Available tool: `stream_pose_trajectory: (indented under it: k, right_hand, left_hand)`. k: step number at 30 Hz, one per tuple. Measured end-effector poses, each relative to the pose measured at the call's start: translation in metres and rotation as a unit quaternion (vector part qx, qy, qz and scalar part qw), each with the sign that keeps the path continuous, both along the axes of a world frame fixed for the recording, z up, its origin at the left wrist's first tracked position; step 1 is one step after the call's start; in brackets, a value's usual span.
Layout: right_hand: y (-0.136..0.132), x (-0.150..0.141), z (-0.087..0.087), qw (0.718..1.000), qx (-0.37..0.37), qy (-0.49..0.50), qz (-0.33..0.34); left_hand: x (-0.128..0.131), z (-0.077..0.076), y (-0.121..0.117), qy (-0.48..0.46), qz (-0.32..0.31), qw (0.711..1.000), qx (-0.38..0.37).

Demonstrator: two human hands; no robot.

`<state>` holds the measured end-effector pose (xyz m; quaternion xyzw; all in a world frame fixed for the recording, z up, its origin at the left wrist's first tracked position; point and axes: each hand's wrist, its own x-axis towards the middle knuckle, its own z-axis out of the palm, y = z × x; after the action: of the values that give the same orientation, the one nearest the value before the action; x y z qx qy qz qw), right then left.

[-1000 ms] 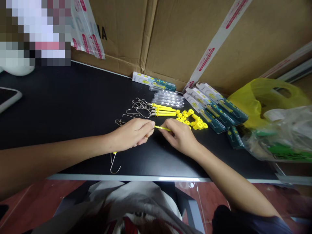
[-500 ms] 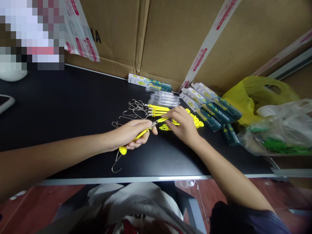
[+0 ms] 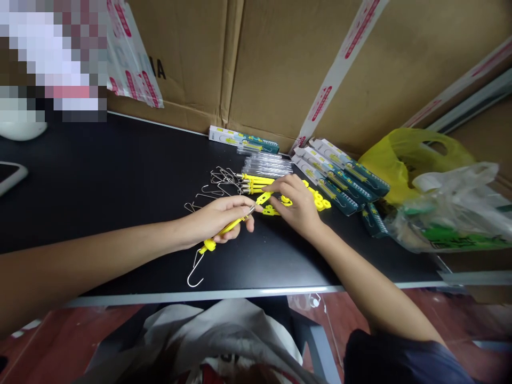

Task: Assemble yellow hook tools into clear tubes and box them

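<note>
My left hand (image 3: 218,220) is closed around a thin yellow rod (image 3: 224,230) that has a yellow knob and a dangling metal hook (image 3: 194,272) at its near end. The rod's far tip carries a yellow piece (image 3: 263,199). My right hand (image 3: 294,205) hovers over a pile of small yellow caps (image 3: 320,200), its fingers curled near that tip and one loose yellow cap (image 3: 270,211). What the right fingers pinch is hidden. Finished yellow rods (image 3: 258,184) with hooks lie just beyond.
Loose wire hooks (image 3: 220,178) and clear tubes (image 3: 268,162) lie on the black table (image 3: 100,176). Green-and-white boxes (image 3: 344,173) are stacked at right, beside yellow and clear plastic bags (image 3: 436,197). Cardboard cartons (image 3: 272,58) wall the back. A white device (image 3: 10,176) sits far left.
The rod has slid out of my left fist, so its knob and hook hang free. My right hand moved from the rod's tip to the cap pile.
</note>
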<state>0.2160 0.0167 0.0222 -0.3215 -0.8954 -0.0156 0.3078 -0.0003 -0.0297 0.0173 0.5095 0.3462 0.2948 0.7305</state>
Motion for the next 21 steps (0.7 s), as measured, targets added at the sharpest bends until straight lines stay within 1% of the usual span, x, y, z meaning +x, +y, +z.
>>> stream_pose_trajectory:
  k: [3, 5, 9, 11, 14, 17, 21]
  right_hand:
    - [0.002, 0.000, -0.001, 1.000, -0.007, -0.008, 0.008]
    - [0.006, 0.002, 0.000, 0.999, -0.011, -0.032, -0.002]
    - [0.027, 0.010, 0.010, 0.991, 0.009, -0.109, -0.074]
    - [0.041, 0.014, 0.016, 0.982, 0.023, -0.146, -0.115]
    - [0.061, 0.014, 0.024, 0.963, 0.024, -0.227, -0.143]
    - [0.072, 0.008, 0.028, 0.944, 0.020, -0.297, -0.141]
    - [0.076, -0.003, 0.029, 0.927, 0.012, -0.349, -0.136]
  left_hand:
    - [-0.001, 0.000, 0.000, -0.011, 0.005, 1.000, -0.016]
    - [-0.001, 0.000, 0.000, -0.016, 0.013, 1.000, -0.023]
    - [-0.002, -0.002, 0.001, -0.016, 0.026, 0.999, -0.025]
    - [-0.002, -0.003, 0.002, -0.016, 0.028, 0.999, -0.023]
    - [-0.002, -0.005, 0.003, -0.022, 0.024, 0.999, -0.022]
    - [-0.002, -0.006, 0.003, -0.025, 0.020, 0.999, -0.022]
    - [-0.001, -0.005, 0.002, -0.031, 0.026, 0.999, -0.020]
